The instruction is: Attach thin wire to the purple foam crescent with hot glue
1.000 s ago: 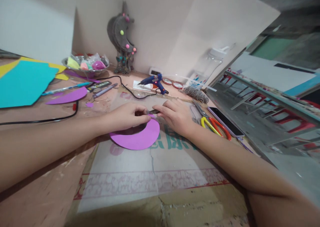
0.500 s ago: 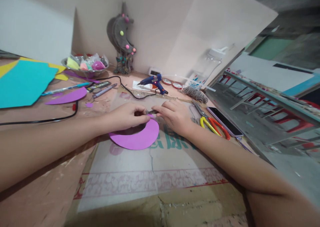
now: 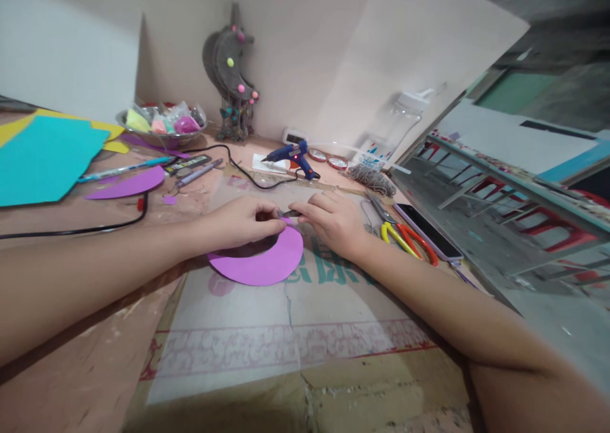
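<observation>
A purple crescent (image 3: pixel 267 265), cut from paper or thin foam sheet, lies just above the printed board in front of me. My left hand (image 3: pixel 245 222) pinches its upper tip between thumb and fingers. At that same tip, my right hand (image 3: pixel 333 223) grips a small dark pointed tool (image 3: pixel 290 214), with fingers closed around it; its exact kind cannot be made out. The tool's point is close to my left fingertips. Whether it touches the crescent is hidden by the fingers.
A blue glue gun (image 3: pixel 288 153) rests behind my hands, its black cord running left. To the right are scissors (image 3: pixel 405 236), a phone (image 3: pixel 426 233) and grey yarn (image 3: pixel 372 179). Turquoise sheet (image 3: pixel 47 160), pens and a bowl (image 3: pixel 162 138) of coloured packets stand left. A moon ornament (image 3: pixel 233 71) stands behind.
</observation>
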Tool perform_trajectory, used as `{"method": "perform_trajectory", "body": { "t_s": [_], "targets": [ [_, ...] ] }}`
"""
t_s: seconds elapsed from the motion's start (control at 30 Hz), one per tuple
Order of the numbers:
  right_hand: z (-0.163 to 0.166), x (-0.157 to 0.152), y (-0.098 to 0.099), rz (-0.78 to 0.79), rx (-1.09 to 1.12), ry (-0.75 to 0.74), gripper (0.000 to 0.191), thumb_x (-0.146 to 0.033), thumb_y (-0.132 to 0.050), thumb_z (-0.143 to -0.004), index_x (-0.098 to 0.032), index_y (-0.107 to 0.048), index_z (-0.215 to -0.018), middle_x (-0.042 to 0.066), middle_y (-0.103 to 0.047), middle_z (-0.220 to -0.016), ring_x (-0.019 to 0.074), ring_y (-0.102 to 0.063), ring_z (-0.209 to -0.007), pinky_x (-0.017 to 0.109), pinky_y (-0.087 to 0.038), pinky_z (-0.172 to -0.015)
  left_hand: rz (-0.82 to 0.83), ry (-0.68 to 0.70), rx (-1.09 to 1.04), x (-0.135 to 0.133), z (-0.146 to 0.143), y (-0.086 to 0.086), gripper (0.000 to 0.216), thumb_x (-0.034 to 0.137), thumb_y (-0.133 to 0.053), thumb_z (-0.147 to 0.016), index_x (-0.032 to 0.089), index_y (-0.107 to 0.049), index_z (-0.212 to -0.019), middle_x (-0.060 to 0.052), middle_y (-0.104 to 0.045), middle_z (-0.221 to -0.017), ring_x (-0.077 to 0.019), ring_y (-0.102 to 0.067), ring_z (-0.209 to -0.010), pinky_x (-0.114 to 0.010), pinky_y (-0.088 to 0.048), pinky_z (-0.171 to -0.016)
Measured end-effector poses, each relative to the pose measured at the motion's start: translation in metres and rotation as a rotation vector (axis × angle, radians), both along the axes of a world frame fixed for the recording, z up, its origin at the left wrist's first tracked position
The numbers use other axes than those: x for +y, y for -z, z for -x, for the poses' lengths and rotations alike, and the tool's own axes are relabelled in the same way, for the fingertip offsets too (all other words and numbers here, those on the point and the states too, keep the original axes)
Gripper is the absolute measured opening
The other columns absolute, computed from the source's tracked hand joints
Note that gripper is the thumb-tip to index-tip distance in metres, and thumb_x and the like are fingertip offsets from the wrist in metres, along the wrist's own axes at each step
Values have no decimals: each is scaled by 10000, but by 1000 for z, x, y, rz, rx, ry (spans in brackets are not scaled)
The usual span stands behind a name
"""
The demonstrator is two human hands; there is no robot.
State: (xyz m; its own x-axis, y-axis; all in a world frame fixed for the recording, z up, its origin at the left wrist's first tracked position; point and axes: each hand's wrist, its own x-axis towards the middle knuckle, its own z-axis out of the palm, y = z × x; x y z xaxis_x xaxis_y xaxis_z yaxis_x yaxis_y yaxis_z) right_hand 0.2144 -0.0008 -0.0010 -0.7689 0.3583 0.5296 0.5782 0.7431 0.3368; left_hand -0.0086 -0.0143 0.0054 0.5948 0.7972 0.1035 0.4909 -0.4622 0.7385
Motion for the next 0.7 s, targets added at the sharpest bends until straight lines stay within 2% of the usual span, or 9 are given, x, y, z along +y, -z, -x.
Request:
{"method": "perform_trajectory", "body": {
  "t_s": [0.53,0.7],
  "targets": [
    [1,-2,-2,-9,41,-48,289,-336,-461,-934,-154,-647,-1060,43,-575,-754,149,-468,-705,279,-333,-632,11,-3,-10,1,0,2,273,366,-499,-829,162,-539,-653,34,-522,-548,-103,-466,-531,-228,-311,-511],
    [-1,-1,-2,20,28,-21,295,-342,-444,-939,-170,-642,-1074,47,-583,-767,155,-479,-712,289,-348,-650,3,-2,-9,2,0,2,281,369,-499,-829,162,-538,-642,33,-518,-538,-105,-465,-523,-229,-308,-508]
  ]
}}
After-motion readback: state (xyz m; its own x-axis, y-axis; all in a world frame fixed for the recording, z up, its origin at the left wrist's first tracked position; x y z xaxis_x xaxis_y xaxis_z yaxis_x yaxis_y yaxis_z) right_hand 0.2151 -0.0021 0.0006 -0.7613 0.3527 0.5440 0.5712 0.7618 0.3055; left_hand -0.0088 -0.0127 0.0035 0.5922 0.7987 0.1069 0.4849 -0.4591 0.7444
